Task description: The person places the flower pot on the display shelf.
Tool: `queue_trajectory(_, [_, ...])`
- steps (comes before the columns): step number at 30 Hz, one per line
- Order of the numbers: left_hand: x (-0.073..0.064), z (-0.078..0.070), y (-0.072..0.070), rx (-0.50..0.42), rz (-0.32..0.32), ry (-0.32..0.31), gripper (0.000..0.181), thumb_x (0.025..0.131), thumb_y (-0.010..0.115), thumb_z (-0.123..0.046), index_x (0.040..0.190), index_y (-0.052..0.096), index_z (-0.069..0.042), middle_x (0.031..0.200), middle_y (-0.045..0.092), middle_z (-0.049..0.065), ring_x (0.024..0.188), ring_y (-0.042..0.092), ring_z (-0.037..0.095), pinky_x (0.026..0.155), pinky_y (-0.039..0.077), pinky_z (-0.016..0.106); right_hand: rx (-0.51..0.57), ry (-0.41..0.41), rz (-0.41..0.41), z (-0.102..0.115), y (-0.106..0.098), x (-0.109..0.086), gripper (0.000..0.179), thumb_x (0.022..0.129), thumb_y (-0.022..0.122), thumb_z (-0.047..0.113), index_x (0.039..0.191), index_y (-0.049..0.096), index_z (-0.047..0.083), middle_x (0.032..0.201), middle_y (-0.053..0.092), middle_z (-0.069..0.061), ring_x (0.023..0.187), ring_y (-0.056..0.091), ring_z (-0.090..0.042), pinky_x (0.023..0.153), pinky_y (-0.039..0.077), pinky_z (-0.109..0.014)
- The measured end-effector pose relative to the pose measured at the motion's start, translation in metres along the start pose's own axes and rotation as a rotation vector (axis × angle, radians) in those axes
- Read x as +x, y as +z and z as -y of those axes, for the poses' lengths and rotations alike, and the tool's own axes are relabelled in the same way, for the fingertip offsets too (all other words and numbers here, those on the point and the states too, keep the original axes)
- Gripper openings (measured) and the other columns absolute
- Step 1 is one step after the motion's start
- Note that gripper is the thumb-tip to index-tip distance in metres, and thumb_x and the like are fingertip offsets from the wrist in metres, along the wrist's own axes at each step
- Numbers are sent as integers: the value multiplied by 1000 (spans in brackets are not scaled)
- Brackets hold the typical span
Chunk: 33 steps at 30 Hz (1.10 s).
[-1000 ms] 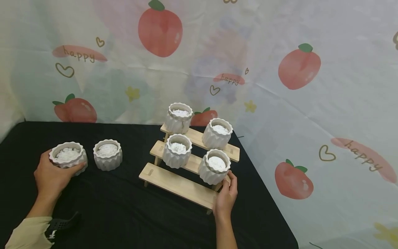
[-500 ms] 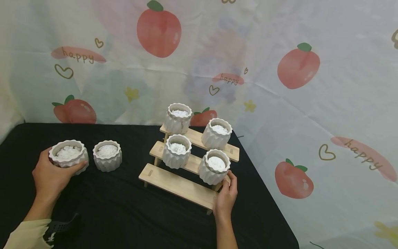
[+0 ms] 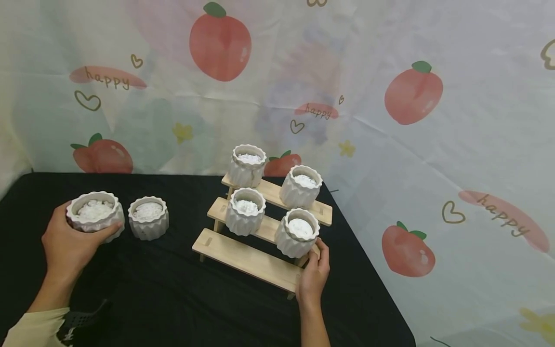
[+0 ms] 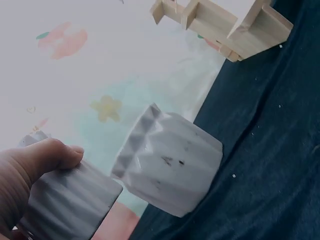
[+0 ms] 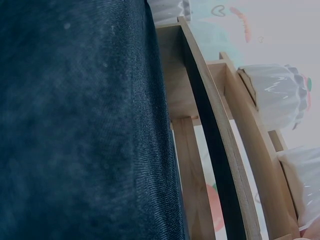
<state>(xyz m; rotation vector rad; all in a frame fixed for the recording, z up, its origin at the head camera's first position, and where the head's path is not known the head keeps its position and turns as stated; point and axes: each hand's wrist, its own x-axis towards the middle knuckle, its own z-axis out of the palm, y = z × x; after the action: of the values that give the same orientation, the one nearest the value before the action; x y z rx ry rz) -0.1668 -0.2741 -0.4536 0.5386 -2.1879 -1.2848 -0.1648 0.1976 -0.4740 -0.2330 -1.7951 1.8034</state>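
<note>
My left hand (image 3: 69,243) holds a white fluted pot (image 3: 115,220) filled with white crumbly material, thumb on its near side. In the left wrist view, that pot (image 4: 75,200) is tilted beside a second white pot (image 4: 167,160), which stands on the black cloth. At the right end of a three-step wooden stand (image 3: 249,260), my right hand (image 3: 313,279) grips the middle shelf's end, fingers close against the front right pot (image 3: 295,243). Another pot (image 3: 244,219) shares this middle shelf. The right wrist view shows the stand (image 5: 260,165) from low down.
Two more filled pots, a left one (image 3: 246,173) and a right one (image 3: 300,193), stand on the top shelf. Only bare wood shows on the lowest shelf. A fruit-printed curtain (image 3: 269,58) hangs behind the black-covered table (image 3: 173,299) and along its right side.
My left hand has raised its pot slightly, and the pot now looks a little larger in the head view. My right hand and the stand have stayed in place.
</note>
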Motion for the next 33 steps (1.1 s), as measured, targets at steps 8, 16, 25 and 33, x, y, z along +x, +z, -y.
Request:
queue_trajectory(8, [-4,-13,-2,-13,-3,58,102,66,97,-12,152,44,1,145,52,24,130,48,43,112,34,57,-5,8,3,0,0,0,32,109,39,6,136,57,4,140,54,-8,130,46,-18,103,37,-31])
queue_trajectory(16, [-9,-23,-3,-15,2,110,101,63,97,-9,150,46,2,142,54,24,126,50,43,109,36,58,0,10,8,1,0,-1,33,109,39,5,137,56,3,141,53,-9,130,46,-18,103,37,-29])
queue_trajectory(25, [-16,-31,-1,-16,7,136,101,62,98,-9,149,48,0,139,56,22,123,52,39,106,39,48,-7,8,5,1,-1,-2,33,109,39,5,136,57,2,141,53,-9,130,46,-18,102,38,-28])
queue_trajectory(33, [-26,-44,8,-47,50,199,100,61,100,-11,147,50,1,135,57,21,121,53,38,101,40,47,-10,10,4,0,0,0,33,109,39,6,136,57,4,140,54,-8,131,46,-17,104,37,-30])
